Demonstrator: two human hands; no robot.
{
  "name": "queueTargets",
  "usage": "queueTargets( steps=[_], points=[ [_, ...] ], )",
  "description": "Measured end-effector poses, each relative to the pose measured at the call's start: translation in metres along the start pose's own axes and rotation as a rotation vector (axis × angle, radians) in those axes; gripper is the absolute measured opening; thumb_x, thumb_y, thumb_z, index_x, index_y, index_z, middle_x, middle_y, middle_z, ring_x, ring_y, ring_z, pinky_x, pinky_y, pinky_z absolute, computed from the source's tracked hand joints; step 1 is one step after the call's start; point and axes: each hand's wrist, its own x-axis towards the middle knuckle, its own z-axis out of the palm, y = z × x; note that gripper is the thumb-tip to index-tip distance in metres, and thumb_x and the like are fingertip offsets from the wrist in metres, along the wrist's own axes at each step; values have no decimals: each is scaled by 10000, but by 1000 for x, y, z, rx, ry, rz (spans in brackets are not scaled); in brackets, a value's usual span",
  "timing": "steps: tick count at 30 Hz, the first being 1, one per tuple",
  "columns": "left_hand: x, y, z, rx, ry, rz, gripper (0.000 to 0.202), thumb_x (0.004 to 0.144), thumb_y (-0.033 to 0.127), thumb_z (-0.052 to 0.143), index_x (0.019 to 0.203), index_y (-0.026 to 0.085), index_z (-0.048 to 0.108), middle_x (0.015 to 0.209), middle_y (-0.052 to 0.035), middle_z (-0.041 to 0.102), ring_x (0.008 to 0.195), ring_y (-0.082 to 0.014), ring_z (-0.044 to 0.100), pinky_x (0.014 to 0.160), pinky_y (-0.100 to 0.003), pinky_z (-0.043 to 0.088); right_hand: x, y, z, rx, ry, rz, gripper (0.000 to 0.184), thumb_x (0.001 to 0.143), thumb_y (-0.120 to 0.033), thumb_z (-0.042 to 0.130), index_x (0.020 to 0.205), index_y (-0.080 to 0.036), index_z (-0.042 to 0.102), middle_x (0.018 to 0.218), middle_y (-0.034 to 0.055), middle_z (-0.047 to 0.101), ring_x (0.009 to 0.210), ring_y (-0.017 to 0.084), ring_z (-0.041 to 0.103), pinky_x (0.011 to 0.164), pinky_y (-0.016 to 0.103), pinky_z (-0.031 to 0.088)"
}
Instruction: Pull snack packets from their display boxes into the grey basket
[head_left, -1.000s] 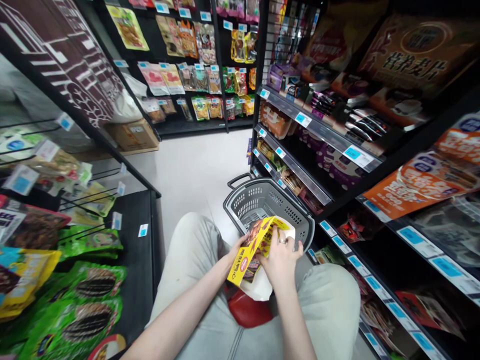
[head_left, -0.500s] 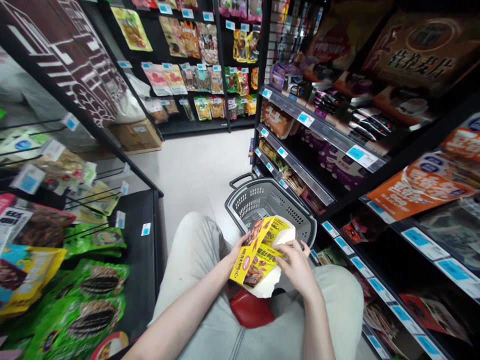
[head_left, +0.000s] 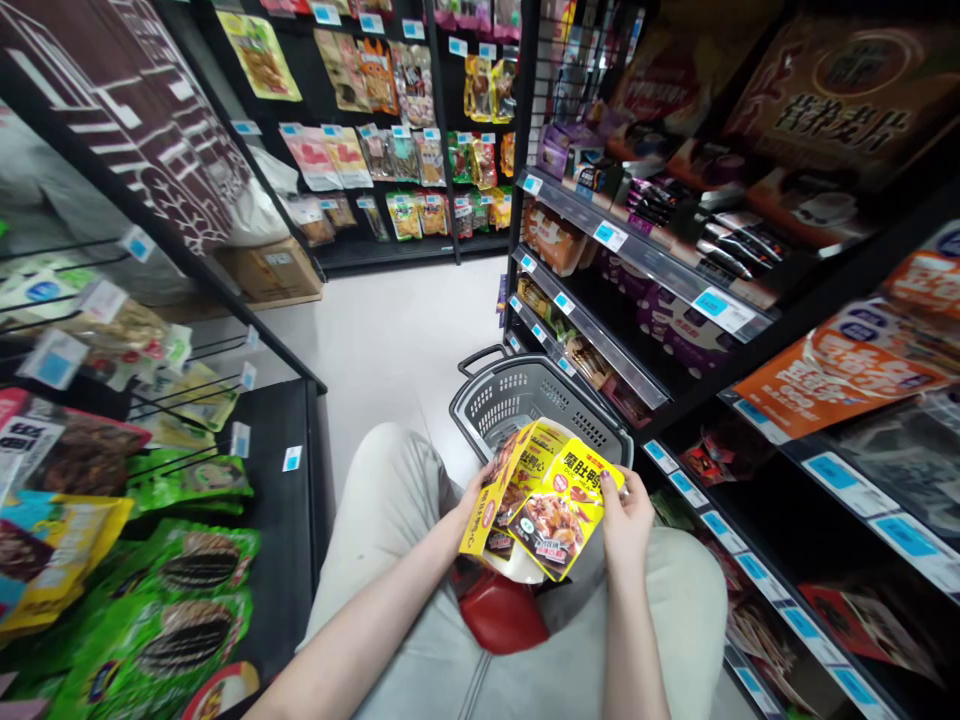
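My left hand [head_left: 469,508] grips the left side of an open yellow cardboard snack box [head_left: 489,512], tilted above my lap. Several yellow packets show inside it. Between the thumb and fingers of my right hand [head_left: 628,515] is the upper right corner of a yellow snack packet [head_left: 561,515], its printed front facing me. This packet overlaps the box's open side and hides part of it. Just beyond my hands, a grey shopping basket [head_left: 480,400] stands on the floor with its handle toward the far side.
Shelves [head_left: 645,370] of packaged food rise close on my right. At my left, a black rack holds green snack bags [head_left: 195,560]. A cardboard carton [head_left: 270,272] sits on the floor ahead, near hanging snack bags. Something red [head_left: 502,615] shows between my legs.
My right hand has moved from the box's open side to the right and closed on a packet, which now shows its front. The left hand still holds the box, barely moved.
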Motion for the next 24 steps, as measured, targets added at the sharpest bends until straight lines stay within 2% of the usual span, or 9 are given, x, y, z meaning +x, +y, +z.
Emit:
queueTargets(
  steps=[16,24],
  points=[
    [-5,0,7,-12,18,2,618,912,531,437,1245,35,593,944,-136,754,856,-249,724,958,-397,483,3,7,-2,-61,-54,-16,417,731,-529,684,921,-161,631,821,83,719,712,227,670,634,329,531],
    [-7,1,12,-7,23,16,593,941,495,370,1229,32,605,968,-129,752,917,-265,713,991,-403,464,1,4,-4,-112,-72,-59,367,755,-503,668,905,-171,629,822,60,701,710,203,639,628,303,504]
  ],
)
